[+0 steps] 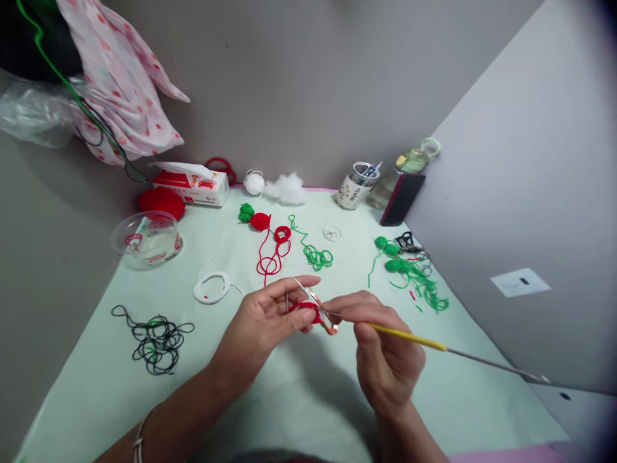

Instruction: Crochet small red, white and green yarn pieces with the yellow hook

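Observation:
In the middle of the view, my left hand (267, 315) pinches a small red and white crochet piece (308, 308), with white yarn running up over the forefinger. My right hand (388, 347) grips a yellow-handled crochet hook (409, 334). One end of the hook meets the crochet piece; its other metal end points out to the right. A shiny copper-coloured, curved object (331, 329) shows between the hands, at the piece; its kind is unclear. Left of my left hand lies a coil of white yarn (212, 287), its strand leading toward that hand.
Tangled black yarn (157, 344) lies left, green yarn (427, 286) with green crocheted pieces right. Behind the hands are a red crocheted piece (260, 222), red yarn (274, 263) and white stuffing (289, 190). A plastic tub (159, 247), tissue box (205, 190), pen can (354, 190) and phone (402, 200) stand around.

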The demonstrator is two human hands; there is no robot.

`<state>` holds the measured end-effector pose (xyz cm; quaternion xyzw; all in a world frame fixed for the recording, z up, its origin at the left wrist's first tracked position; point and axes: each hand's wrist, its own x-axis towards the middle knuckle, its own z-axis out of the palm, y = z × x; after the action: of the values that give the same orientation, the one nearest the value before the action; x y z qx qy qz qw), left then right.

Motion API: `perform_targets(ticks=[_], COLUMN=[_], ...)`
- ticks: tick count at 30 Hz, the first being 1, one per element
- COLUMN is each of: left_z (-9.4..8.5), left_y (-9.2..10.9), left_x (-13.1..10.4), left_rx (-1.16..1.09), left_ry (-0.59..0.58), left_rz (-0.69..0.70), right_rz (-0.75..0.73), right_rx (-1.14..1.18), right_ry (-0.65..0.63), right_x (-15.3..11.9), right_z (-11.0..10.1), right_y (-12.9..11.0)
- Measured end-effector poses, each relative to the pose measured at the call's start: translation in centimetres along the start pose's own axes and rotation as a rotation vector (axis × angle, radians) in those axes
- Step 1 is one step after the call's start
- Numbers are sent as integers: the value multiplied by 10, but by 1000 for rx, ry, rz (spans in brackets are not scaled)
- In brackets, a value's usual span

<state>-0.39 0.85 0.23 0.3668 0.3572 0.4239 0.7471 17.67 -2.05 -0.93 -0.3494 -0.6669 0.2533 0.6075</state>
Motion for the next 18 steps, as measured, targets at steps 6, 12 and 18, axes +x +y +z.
perform_targets(ticks=[6, 12, 18], left_z=[3, 9, 15], left_y=[-1, 0, -5], left_x=[0, -5, -6], left_rx=[50, 75, -233], left_ry=[77, 144, -11], left_rz=[53, 98, -142], right_rz=[-201, -263, -50], right_rx=[-232, -427, -481], right_ry=[-32, -17, -89], right_x=[0, -5, -17], right_z=[3, 5, 3], right_y=[-2, -2, -4])
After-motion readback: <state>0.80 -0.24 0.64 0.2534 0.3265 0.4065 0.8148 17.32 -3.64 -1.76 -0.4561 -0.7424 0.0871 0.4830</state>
